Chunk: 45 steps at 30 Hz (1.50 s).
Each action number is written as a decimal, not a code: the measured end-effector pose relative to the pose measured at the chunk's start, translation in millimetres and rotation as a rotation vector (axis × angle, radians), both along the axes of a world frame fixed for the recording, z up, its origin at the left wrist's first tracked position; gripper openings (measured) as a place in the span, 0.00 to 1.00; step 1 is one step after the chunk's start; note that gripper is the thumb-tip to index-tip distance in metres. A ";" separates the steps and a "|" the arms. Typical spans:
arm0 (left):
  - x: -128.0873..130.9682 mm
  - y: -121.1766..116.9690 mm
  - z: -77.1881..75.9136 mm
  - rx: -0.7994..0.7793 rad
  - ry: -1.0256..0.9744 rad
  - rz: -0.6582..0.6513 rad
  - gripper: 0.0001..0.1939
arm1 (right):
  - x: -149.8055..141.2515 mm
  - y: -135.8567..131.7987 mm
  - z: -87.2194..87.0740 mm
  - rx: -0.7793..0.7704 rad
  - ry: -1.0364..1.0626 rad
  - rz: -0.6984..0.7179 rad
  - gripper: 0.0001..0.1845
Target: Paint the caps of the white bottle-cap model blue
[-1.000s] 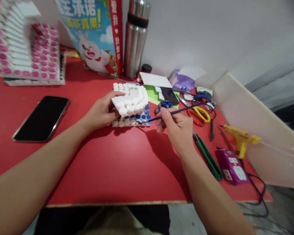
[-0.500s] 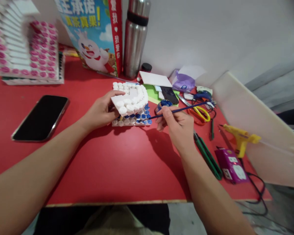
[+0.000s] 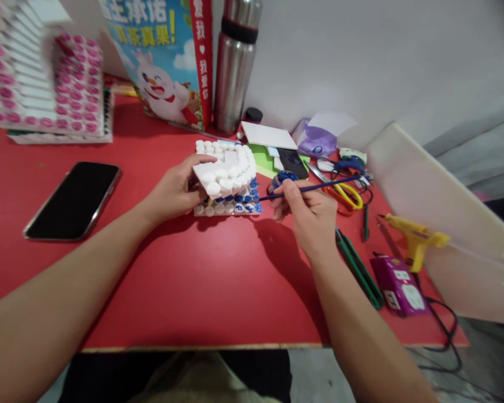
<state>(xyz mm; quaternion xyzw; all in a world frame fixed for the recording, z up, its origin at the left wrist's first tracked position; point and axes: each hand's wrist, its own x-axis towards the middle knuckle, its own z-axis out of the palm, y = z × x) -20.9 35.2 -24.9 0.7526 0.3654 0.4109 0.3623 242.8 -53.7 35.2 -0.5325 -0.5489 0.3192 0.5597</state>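
Pale wall [image 3: 340,67] rises behind the red table [image 3: 214,291], with a steel bottle [image 3: 235,73] and a printed bag [image 3: 163,67] standing along the back edge. Watching from my end of the feed, I find the disc-covered piece [image 3: 235,180] a little back from the middle of the table, between the two hands and well apart from the front edge. Its upper layer [image 3: 210,178] bears white discs around a plain white panel; the lower layer [image 3: 214,210] juts out beneath, its front row white on the left and blue toward the right.

I see the left hand [image 3: 174,187] gripping the upper layer at its left side, one finger over the top. The right hand [image 3: 306,215] has its fingers pinched on a thin dark-blue brush [image 3: 319,187], whose handle slopes up toward the right edge of the table. Just beyond those fingers stands a blue jar [image 3: 281,178]; whether they touch it I cannot tell.

What has changed is small: the brush tip [image 3: 244,200] has left a front-row disc [image 3: 239,207] and moved back to about the row behind. That disc shows blue with some white, so I judge its colour patchy; the discs left of it are white. The left hand has hardly shifted.
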 end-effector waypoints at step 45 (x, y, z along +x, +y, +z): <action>0.3 0.9 1.3 -0.006 -0.004 -0.014 0.33 | -1.3 13.6 -8.6 -0.104 0.106 0.040 0.23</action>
